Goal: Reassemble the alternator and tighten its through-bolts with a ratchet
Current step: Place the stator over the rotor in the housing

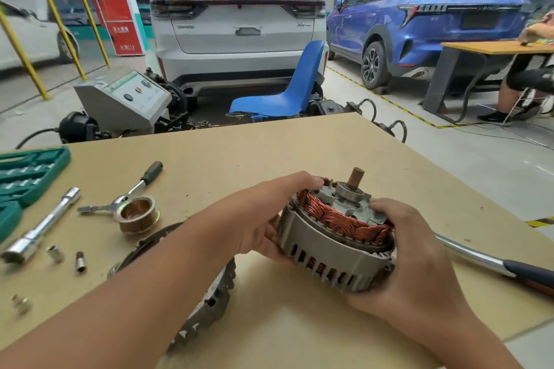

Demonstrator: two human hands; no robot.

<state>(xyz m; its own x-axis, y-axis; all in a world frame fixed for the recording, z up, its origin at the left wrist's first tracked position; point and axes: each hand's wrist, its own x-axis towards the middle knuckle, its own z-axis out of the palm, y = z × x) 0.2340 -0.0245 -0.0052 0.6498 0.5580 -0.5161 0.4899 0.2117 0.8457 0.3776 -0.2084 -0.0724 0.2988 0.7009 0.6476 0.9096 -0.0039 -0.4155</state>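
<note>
Fingers (302,181) of our left hand (269,216) and right hand (419,257) curl round the half-built alternator (335,237) on the bench (239,144). Other housing half (207,302), pulley (138,214) still off; ratchet (141,186) untouched, so we judge bolting remains.

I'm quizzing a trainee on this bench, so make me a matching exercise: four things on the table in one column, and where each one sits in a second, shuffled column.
Things
1. alternator
2. pulley
3. socket case
4. end cover

Places
A. under the left forearm
B. far left edge of the table
C. between the left hand and right hand
D. by the ratchet head

Pairs: 1-C, 2-D, 3-B, 4-A
</note>
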